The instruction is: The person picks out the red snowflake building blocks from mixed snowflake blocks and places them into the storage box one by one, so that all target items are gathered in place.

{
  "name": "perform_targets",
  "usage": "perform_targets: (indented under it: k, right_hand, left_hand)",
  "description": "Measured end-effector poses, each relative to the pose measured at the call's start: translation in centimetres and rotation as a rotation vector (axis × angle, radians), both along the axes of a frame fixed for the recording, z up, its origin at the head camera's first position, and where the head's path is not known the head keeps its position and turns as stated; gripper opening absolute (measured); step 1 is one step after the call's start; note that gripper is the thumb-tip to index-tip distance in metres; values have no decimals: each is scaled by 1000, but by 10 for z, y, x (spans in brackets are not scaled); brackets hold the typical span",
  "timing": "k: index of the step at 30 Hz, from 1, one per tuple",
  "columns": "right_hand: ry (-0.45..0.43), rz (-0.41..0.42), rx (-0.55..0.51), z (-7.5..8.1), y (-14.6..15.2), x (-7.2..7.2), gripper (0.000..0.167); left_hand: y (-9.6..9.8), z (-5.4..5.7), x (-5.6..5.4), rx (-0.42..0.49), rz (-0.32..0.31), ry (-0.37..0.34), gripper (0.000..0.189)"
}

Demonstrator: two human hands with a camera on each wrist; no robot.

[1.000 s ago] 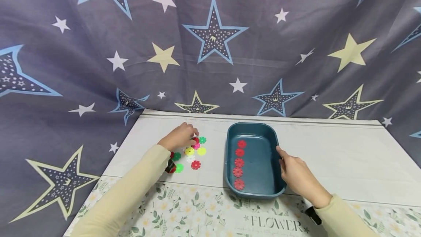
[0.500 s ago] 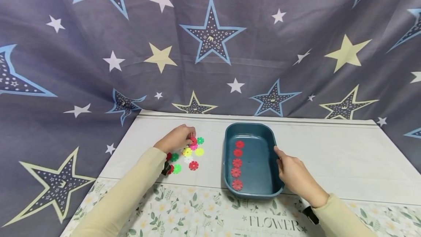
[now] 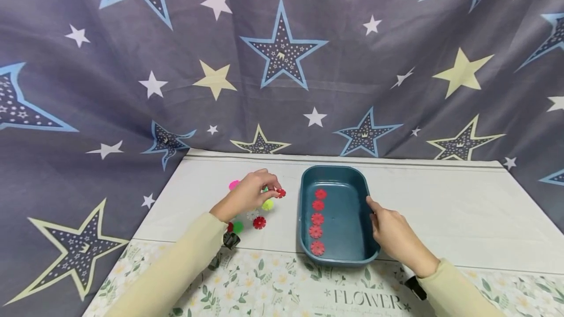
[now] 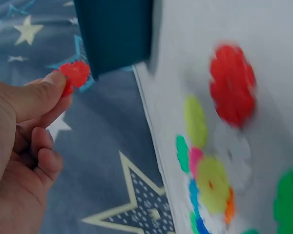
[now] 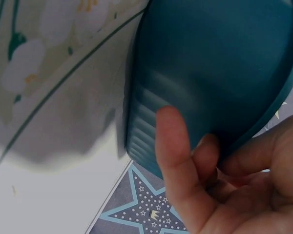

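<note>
Between the thumb and index finger of my left hand [image 3: 251, 191] is a red flower-shaped plastic disc [image 4: 76, 73], held in the air just left of the bin. My right hand [image 3: 401, 236] grips the right wall of a dark teal plastic bin [image 3: 348, 221]. Inside it, several red discs [image 3: 317, 219] lie in a row along the left side. More flower discs lie loose on the table under and around my left hand: a red one [image 3: 259, 222], a yellow one [image 3: 267, 205], a white one [image 3: 252, 215] and a pink one [image 3: 234, 185]. My left hand hides some of them.
A white cloth [image 3: 449, 209] covers the table, with a flower-patterned strip [image 3: 273, 283] along the near side. A grey curtain with stars [image 3: 282, 111] hangs behind the table's far edge. Green discs [image 4: 290, 200] also lie in the loose group.
My left hand has picked up a red disc from the loose group and moved right with it, towards the bin. The right hand and the bin have stayed in place.
</note>
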State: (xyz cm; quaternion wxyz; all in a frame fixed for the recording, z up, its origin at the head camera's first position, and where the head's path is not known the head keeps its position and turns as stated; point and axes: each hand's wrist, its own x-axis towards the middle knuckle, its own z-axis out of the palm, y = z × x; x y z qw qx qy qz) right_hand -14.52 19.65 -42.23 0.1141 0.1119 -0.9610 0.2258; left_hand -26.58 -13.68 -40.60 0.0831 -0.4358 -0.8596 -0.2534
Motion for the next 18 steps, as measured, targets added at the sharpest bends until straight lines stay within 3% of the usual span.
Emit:
perform_targets:
  k: [8,13,18]
  right_hand:
    - [10,2,5,0,1,0,41]
    - [10,1,6,1,2,0,41]
    - [18,9,20,3,1,0,41]
  left_hand:
    - [27,6,18,56,-123,66,12]
    - [49,9,31,-3,-159,75,10]
    - [74,10,41,-92,-243,99,9]
